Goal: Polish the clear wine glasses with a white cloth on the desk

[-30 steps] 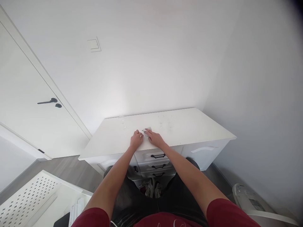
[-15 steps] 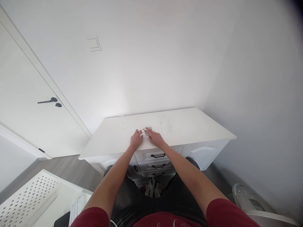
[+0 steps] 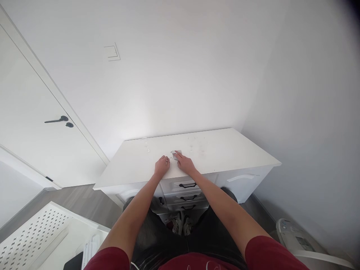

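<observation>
Both of my hands rest on the white desk top (image 3: 230, 153), close together near its front edge. My left hand (image 3: 162, 166) is curled, its fingertips pinched near a tiny pale thing I cannot make out. My right hand (image 3: 184, 164) lies flatter, its fingers pressed on a small grey-white folded piece (image 3: 176, 154) that lies on the desk. Faint clear glasses (image 3: 191, 142) stand just behind the hands, and another clear glass item (image 3: 145, 144) is to the left.
Drawers with black handles (image 3: 187, 185) sit under the desk front. A white door with a black handle (image 3: 59, 120) is at the left. A white perforated panel (image 3: 33, 232) lies lower left, and a white appliance (image 3: 298, 240) stands lower right by the wall.
My right hand has slid slightly away from me along the small folded piece. My left hand has barely shifted.
</observation>
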A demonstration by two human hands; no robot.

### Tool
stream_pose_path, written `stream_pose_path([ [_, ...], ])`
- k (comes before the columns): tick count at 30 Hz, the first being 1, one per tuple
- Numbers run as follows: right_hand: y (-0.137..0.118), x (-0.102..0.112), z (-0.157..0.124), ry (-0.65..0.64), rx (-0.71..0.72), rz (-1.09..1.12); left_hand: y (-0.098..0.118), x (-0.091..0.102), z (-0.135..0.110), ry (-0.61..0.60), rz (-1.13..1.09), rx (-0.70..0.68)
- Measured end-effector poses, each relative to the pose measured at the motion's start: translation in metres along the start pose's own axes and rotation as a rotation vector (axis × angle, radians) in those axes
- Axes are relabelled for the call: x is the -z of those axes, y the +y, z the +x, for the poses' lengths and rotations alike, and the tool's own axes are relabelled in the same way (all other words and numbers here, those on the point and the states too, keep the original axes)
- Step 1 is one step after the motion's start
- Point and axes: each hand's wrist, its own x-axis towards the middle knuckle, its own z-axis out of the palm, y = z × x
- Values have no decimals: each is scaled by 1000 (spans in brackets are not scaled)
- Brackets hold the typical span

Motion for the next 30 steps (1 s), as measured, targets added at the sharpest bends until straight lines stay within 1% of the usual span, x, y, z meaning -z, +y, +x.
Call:
stream_pose_path([
  [2,0,-1,1,20,-47,-7,1,1,0,-4,2,-5],
  [10,2,-3,1,49,-44,1,2,1,0,-24,-34,-27],
  [14,3,-4,0,27,9,10,-2,0,0,-15,-34,-33],
  [17,3,-4,0,14,79,25,-6,-4,2,-14,-54,-18],
  [19,3,-4,0,8,98,32,-8,-7,4,-20,-64,-11],
  [21,3,-4,1,19,51,27,-9,-9,5,-22,-70,-17],
  [24,4,-5,2,57,-64,12,-10,-10,5,-13,-83,-40],
  [25,4,-5,3,60,-74,12,-10,-9,5,-5,-87,-47],
  [26,4,-6,2,54,-57,15,-9,-9,4,5,-89,-54],
  [30,4,-7,1,-3,117,31,-6,-6,2,17,-76,-60],
])
